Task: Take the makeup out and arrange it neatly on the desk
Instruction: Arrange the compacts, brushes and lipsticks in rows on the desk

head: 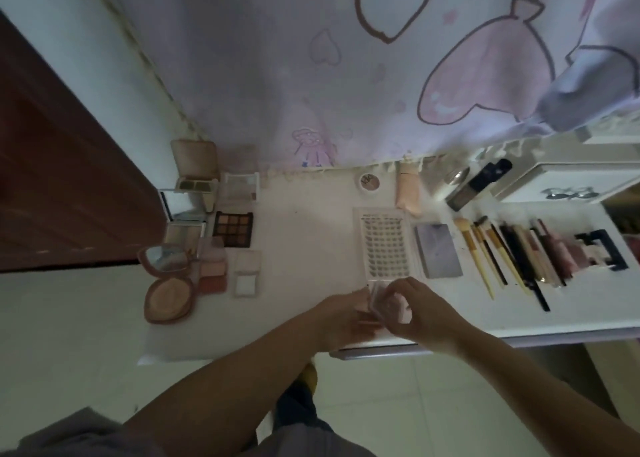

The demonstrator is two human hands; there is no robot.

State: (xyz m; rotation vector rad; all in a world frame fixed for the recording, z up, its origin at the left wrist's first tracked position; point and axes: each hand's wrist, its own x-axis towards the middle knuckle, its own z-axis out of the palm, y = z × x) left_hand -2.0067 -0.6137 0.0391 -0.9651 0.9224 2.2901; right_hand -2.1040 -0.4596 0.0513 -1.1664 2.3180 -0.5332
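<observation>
Beyond my desk hangs a curtain [311,75] with pink cartoon prints, a brown door [52,162] left, tiled floor [69,335] below.

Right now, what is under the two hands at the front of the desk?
Both the left hand and the right hand hold a small clear case. Its near part and the desk beneath are covered by the fingers.

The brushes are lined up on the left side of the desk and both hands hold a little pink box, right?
Not quite. In the head view the brushes are lined up on the desk's right side. Both hands, left hand and right hand, do hold the little pink box.
</observation>
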